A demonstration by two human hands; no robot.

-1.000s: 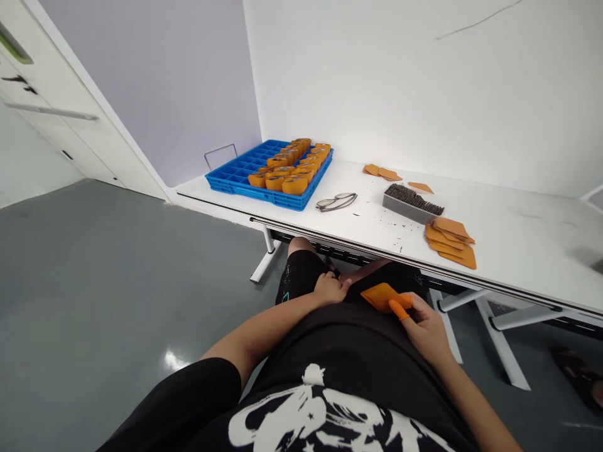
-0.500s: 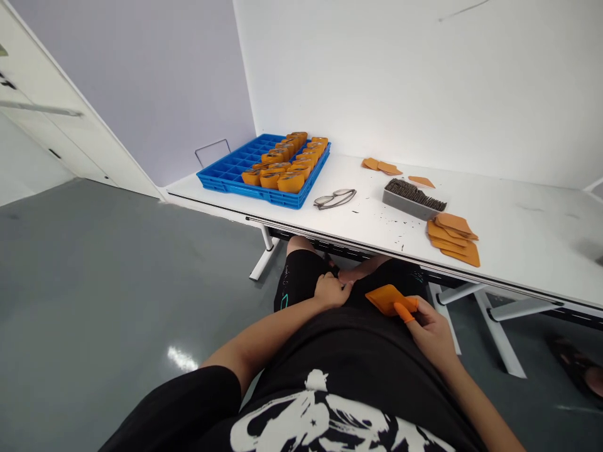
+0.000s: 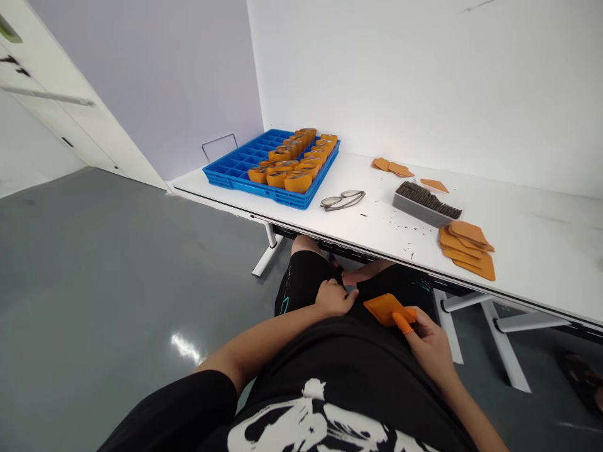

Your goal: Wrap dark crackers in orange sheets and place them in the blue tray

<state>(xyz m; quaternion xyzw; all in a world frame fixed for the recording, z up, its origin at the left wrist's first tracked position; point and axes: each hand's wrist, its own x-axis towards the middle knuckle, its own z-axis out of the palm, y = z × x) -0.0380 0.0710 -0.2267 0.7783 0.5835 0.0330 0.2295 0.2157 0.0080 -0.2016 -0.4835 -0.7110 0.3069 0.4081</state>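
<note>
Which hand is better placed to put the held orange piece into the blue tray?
Probably the right hand: its fingers grip the orange piece. The left hand is nearer the blue tray but looks empty.

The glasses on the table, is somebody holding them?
No, the glasses lie on the table, while the left hand is on the lap and the right hand holds an orange pouch.
</note>
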